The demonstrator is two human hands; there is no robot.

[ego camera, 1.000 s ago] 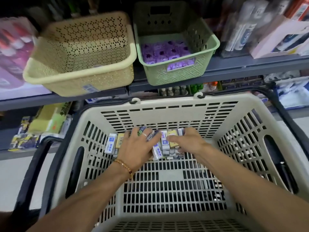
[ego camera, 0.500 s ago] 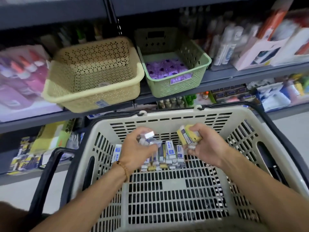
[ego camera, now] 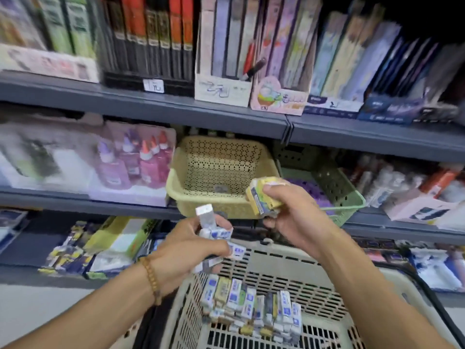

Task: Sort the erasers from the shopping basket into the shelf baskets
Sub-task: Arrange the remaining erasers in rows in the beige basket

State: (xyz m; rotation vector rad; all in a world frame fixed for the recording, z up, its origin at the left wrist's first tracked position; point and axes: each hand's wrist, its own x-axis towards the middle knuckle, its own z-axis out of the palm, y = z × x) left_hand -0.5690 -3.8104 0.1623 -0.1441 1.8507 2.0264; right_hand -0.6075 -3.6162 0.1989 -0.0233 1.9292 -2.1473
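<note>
Yellow-sleeved erasers (ego camera: 264, 199), pinched in the right hand (ego camera: 299, 220), and white erasers (ego camera: 214, 230), gripped by the left hand (ego camera: 186, 250), are now raised from the beige shopping basket (ego camera: 392, 275) toward the yellow perforated shelf basket (ego camera: 221, 177); sorting is begun.

The shopping basket (ego camera: 276, 260) is cream with slotted walls and a black handle (ego camera: 432, 295). The erasers (ego camera: 251, 306) piled in it are white with blue labels, a few in yellow sleeves. The left hand (ego camera: 186, 250) holds white erasers with blue print (ego camera: 214, 230); the right hand (ego camera: 299, 220) holds yellow ones with a blue label (ego camera: 264, 197). One shelf basket (ego camera: 201, 197) is pale yellow, pierced with small dots; the other (ego camera: 342, 195) is green lattice with purple items inside. The shelves (ego camera: 176, 109) are grey. A brown bead bracelet (ego camera: 151, 278) circles the left wrist.
</note>
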